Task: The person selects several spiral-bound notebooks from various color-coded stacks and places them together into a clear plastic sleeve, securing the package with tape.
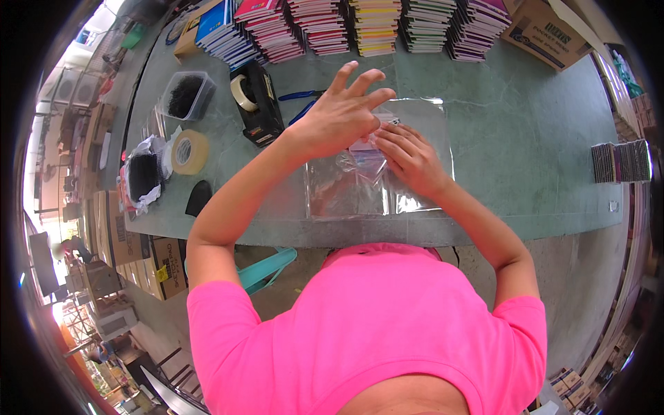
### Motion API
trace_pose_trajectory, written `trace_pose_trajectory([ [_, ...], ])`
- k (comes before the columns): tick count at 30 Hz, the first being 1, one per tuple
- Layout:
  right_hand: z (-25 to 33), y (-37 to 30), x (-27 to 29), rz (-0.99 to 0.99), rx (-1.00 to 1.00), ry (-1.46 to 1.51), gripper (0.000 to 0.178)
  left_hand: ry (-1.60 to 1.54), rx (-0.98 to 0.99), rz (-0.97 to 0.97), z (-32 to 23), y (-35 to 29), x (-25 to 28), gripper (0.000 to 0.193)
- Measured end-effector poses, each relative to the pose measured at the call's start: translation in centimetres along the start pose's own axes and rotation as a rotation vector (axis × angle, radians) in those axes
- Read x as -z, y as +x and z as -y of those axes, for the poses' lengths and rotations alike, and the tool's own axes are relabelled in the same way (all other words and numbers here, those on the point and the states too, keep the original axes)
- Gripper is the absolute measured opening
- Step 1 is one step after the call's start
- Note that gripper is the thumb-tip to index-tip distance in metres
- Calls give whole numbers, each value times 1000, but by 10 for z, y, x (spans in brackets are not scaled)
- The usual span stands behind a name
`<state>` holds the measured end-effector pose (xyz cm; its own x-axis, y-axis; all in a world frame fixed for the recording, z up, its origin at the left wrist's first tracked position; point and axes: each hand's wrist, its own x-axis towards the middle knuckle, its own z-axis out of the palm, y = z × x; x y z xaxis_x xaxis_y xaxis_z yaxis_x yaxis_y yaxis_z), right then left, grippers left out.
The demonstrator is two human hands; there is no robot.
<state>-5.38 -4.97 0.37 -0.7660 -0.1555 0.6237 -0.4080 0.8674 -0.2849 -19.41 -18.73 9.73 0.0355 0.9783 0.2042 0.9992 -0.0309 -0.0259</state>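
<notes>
Clear plastic bags (346,197) lie on the green table, shiny and wrinkled. On top of them is a small clear packet (366,158) with a pale purplish tint; what it contains cannot be made out. My left hand (339,117) reaches over its far end, thumb and index finger pinched at the plastic while the other fingers stay raised and spread. Beside it, my right hand (415,160) has its fingers together, bent onto the same packet. Their fingertips almost meet, hiding the exact spot gripped.
Stacked notebooks (373,28) in several colours line the far edge. Left of my hands are a black tape dispenser (257,104), blue-handled pliers (301,104), a tape roll (189,152) and a plastic tub (187,95). A carton (546,34) stands far right; dark stacks (621,162) sit rightmost.
</notes>
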Motion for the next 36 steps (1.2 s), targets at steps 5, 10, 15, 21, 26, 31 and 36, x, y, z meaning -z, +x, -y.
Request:
trace_pose_trajectory([
  [5, 4, 4, 4, 23, -13, -5, 30, 139, 73, 226, 5, 15, 1, 5],
  [10, 12, 18, 17, 54, -112, -65, 15, 73, 133, -57, 21, -10, 18, 19],
  [15, -11, 27, 19, 267, -298, 292, 13, -205, 389, -287, -31, -56, -26, 46],
  [21, -9, 38, 34, 313, -251, 354, 31, -912, 847, -520, -24, -33, -52, 54],
  [26, -22, 47, 17, 108, -617, 523, 32, -966, 742, -251, 3, -30, -49, 39],
  [31, -29, 65, 18, 398, -422, 325, 28, -406, 358, -136, -1, -26, -38, 26],
  [36, 5, 55, 35, 521, -116, 14, 11, -247, 304, -101, -39, -38, -31, 24],
])
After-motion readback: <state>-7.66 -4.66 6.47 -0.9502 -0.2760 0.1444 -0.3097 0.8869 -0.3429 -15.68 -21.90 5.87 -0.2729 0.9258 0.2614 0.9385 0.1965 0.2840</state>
